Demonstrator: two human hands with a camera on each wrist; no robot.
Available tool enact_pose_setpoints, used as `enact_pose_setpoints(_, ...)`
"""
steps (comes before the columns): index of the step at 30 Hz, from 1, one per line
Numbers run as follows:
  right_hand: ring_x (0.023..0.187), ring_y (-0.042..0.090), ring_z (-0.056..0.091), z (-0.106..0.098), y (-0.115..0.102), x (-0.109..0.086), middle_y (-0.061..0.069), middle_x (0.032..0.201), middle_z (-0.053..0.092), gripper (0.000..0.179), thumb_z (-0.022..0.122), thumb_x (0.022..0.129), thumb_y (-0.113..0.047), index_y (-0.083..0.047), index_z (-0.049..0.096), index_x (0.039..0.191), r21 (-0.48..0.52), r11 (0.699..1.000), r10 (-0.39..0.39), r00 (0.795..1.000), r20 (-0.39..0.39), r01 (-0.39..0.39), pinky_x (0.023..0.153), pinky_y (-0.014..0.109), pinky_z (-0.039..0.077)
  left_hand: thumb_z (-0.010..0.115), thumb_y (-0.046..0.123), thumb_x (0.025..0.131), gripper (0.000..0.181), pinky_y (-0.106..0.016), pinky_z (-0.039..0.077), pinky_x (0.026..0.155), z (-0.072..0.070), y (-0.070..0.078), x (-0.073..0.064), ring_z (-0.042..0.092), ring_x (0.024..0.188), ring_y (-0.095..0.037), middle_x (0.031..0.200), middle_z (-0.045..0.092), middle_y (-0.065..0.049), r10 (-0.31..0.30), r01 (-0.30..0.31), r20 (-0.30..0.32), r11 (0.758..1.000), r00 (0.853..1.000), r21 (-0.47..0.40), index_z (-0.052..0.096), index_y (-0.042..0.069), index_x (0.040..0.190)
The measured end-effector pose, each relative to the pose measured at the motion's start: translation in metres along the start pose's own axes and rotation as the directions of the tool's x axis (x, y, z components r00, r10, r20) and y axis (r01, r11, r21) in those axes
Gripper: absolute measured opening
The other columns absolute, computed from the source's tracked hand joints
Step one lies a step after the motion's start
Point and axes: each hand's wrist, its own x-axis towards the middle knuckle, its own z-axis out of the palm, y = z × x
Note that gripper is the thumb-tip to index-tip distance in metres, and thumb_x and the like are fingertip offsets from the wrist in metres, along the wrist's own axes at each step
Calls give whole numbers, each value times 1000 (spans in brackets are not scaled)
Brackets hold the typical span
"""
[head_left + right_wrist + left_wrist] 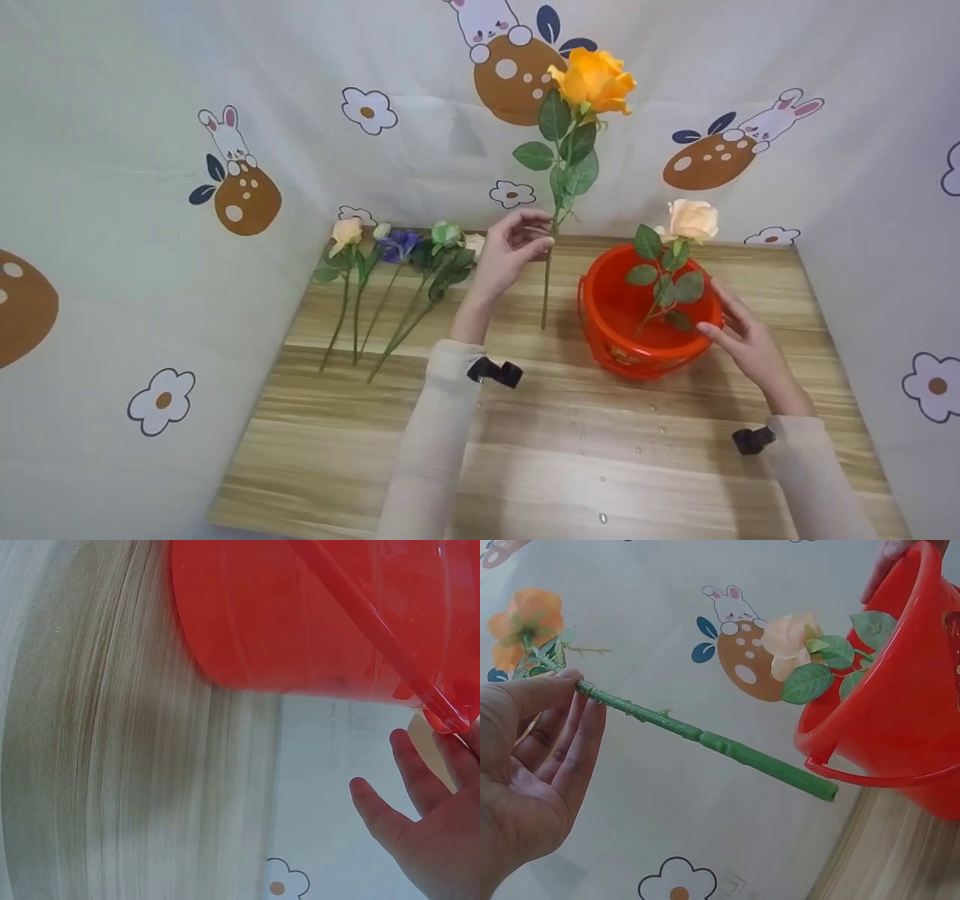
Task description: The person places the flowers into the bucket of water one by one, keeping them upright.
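Observation:
My left hand [514, 251] pinches the green stem of an orange rose [596, 81] between thumb and fingers. The rose stands upright above the table, left of the red bucket [606, 330]; its bare stem end points toward the bucket in the left wrist view. A peach rose [691, 220] with green leaves leans inside the bucket, its bloom above the rim. My right hand [750, 349] holds the bucket's right side, thumb over the rim and fingers along the outside. In the right wrist view, some fingers [379, 814] spread away from the bucket wall.
Several artificial flowers lie at the table's back left, among them a peach rose [347, 234], a purple-blue flower [400, 244] and a green one [446, 233]. Small clear drops [603, 517] dot the wooden table [337, 450]. A patterned cloth [420, 172] encloses the back and sides.

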Motion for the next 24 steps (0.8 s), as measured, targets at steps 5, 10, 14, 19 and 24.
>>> enact_pose_setpoints(5,119,-3,44,0,0,0,17,151,30,66,65,88,-7,-8,33,146,-6,1000,11,1000,-3,-11,91,5,39,65,-8,82,31,-39,57,75,9,2,4,63,84,-15,97,64,-12,-1,1,8,1000,1000,-21,56,-10,112)
enact_pose_setpoints(10,119,-5,43,0,0,0,17,151,30,66,65,88,-8,-8,33,146,-9,1000,17,1000,-5,-18,91,5,38,66,-7,82,31,-39,57,76,16,0,9,62,84,-15,96,64,-13,7,-6,9,1000,1000,-28,56,-11,111)
enact_pose_setpoints(14,120,-5,43,0,2,0,17,151,30,66,65,88,-7,-7,34,146,9,1000,13,1000,-7,-13,91,5,38,66,-6,82,31,-37,57,76,21,-8,14,63,84,-16,96,63,-12,13,-13,8,999,1000,-46,56,-11,111)
enact_pose_setpoints(19,123,-5,42,1,4,1,22,149,30,65,65,86,-2,-3,35,144,36,999,-33,999,-10,34,93,5,38,67,-4,82,33,-42,56,77,28,-23,21,62,85,-18,97,63,-14,20,-20,4,999,1000,-48,56,-10,112)
enact_pose_setpoints(24,121,-5,44,1,4,1,24,149,30,65,65,86,-1,-2,35,144,40,998,-40,999,-11,40,93,5,39,69,-3,81,32,-36,57,74,37,-31,25,62,83,-13,97,63,-15,43,-44,-18,998,999,-36,57,-8,111)
